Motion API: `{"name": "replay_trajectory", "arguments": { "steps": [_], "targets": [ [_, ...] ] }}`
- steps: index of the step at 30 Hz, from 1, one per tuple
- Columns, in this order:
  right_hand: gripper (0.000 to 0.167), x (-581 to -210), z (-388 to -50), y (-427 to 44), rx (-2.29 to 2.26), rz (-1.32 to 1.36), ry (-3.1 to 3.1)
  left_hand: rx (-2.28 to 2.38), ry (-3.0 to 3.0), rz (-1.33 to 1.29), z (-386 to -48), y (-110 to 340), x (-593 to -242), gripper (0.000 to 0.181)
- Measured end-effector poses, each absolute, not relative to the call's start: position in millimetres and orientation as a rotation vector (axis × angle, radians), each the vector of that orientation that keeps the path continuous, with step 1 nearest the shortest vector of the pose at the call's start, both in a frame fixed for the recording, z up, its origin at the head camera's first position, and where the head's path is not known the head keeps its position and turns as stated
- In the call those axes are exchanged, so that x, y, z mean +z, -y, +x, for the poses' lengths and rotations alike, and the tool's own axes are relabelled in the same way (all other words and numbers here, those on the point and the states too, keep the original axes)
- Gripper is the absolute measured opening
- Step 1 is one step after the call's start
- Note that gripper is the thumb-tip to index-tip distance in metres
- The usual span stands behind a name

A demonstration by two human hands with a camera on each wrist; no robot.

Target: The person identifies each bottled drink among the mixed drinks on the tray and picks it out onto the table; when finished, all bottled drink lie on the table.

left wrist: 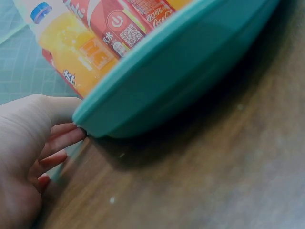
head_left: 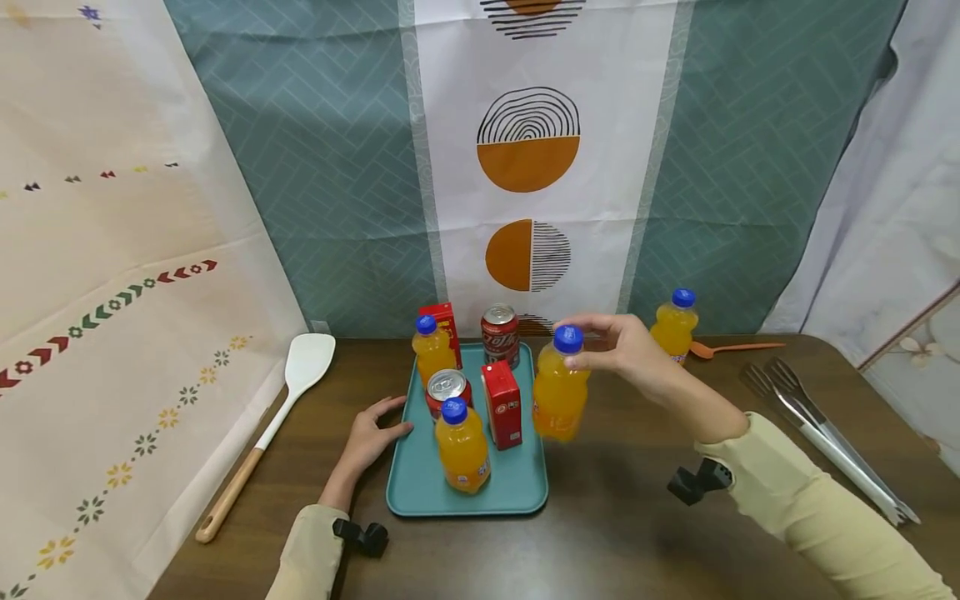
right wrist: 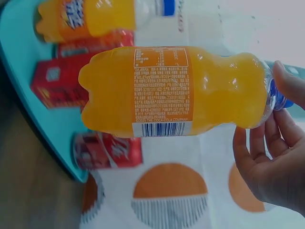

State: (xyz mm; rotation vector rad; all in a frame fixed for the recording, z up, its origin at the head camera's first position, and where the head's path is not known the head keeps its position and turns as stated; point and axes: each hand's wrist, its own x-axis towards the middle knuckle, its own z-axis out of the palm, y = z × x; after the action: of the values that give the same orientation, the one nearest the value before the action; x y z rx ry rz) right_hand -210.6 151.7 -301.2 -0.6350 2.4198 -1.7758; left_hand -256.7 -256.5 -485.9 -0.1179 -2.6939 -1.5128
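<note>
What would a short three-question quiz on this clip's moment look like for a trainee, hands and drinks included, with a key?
1. Which thing does the right hand hold by its top?
a) a red can
b) an orange-drink bottle
c) a red carton

2. Fill in, going by the head view: the left hand touches the tray at its ____ edge.

3. How many blue-capped bottles show in the head view, counting any that is held?

Key: 1. b. 2. left. 3. four: one held, two on the tray and one farther to the right.
</note>
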Motion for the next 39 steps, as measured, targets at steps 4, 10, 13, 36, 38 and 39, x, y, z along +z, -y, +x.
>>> {"name": "replay_trajectory", "arguments": {
  "steps": [4, 10, 13, 36, 38, 39],
  "targets": [
    [0.046, -288.8, -216.8, -163.9, -1.816, -0.565, -2.459, -1.505, 2.706, -0.123, -256.0, 257.8, -485.0, 0.051],
    [0.047, -281.7, -231.7, -182.3, -1.846, -0.468, -2.52, -1.507, 2.707, -0.109, -255.5, 256.8, -482.7, 0.051],
    [0.048, -283.1, -238.6, -188.9, -1.835, -0.398, -2.559, -1.506, 2.712, -0.099, -255.1, 256.7, -481.8, 0.051],
    [0.069, -314.4, -268.8, -200.8, -1.808, 0.058, -2.74, -1.52, 2.692, -0.12, -252.9, 256.3, -481.5, 0.05],
    [0.069, -317.8, -272.2, -201.3, -1.812, 0.097, -2.76, -1.526, 2.682, -0.132, -252.8, 256.4, -481.6, 0.05],
    [0.068, -319.4, -274.1, -201.3, -1.813, 0.117, -2.77, -1.527, 2.682, -0.131, -252.6, 256.7, -481.5, 0.05]
  ]
}}
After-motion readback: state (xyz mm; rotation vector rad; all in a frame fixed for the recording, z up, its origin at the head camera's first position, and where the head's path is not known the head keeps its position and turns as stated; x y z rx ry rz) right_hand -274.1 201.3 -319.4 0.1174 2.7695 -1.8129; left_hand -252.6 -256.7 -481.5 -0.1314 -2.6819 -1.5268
